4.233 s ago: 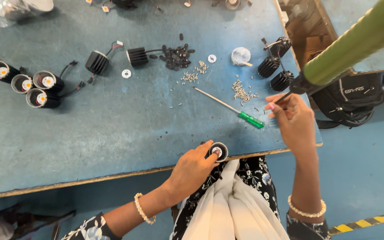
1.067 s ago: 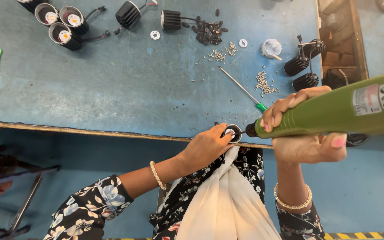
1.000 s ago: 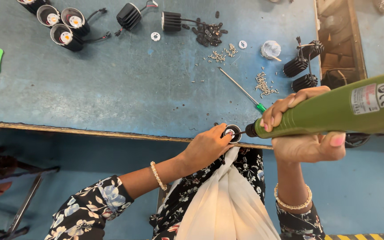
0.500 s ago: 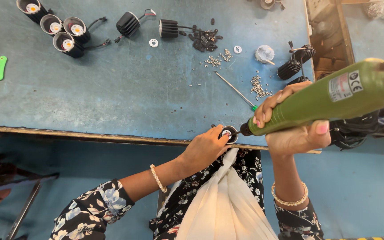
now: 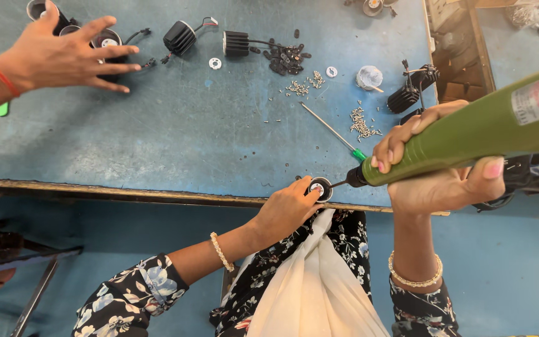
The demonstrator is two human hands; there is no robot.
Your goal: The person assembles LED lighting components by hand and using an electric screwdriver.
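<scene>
Head view: the left hand [image 5: 285,209] is pinching a small round black lamp housing [image 5: 320,188] at the blue worktable's [image 5: 157,143] near edge, steadying it, while the right hand [image 5: 435,168] is wrapping a green electric screwdriver [image 5: 469,134], its tip pressing into the housing. Another person's hand [image 5: 63,53] is spreading over similar housings far off.

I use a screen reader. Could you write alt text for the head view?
The right hand aims a green power screwdriver at a small round lamp part steadied by the left hand at the blue table edge.
</scene>
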